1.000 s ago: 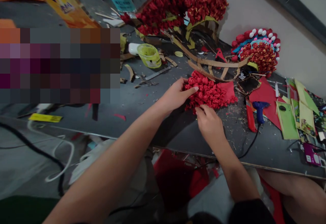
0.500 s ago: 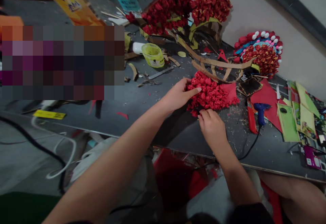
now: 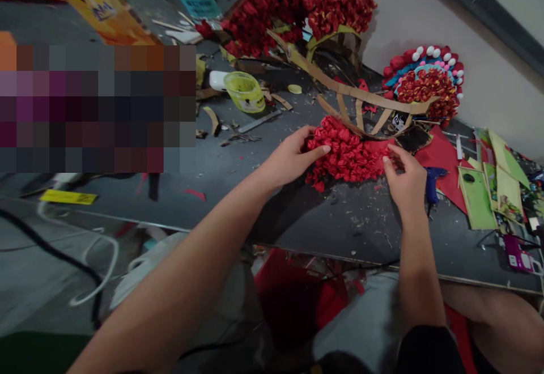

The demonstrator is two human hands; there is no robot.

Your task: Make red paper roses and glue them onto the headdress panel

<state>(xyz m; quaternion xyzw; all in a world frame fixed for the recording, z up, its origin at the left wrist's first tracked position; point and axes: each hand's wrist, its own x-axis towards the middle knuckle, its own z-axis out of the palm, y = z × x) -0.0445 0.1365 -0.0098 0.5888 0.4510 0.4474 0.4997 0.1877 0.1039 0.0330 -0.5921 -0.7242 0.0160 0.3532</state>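
A piece covered in crumpled red paper flowers (image 3: 344,153) rests just above the dark table. My left hand (image 3: 293,158) grips its left end, thumb on top of the flowers and the other fingers partly hidden behind. At the opposite end, my right hand (image 3: 406,178) has thumb and forefinger closed on the edge, where a bare strip of red backing (image 3: 377,146) shows. Just beyond lies a curved cardboard frame (image 3: 361,99) with short cross strips. A blue glue gun (image 3: 433,184) lies right of my right hand, partly covered by it.
Red flower-covered pieces (image 3: 272,11) and a round, bead-edged ornament (image 3: 429,85) stand along the wall. A yellow tub (image 3: 244,92) sits among scraps on the table (image 3: 238,192). Red paper (image 3: 440,153), green cards (image 3: 478,198) and a purple device (image 3: 516,254) lie at right.
My right hand has moved from the flower piece's near edge to its right end. My left hand keeps its hold. The view has shifted slightly.
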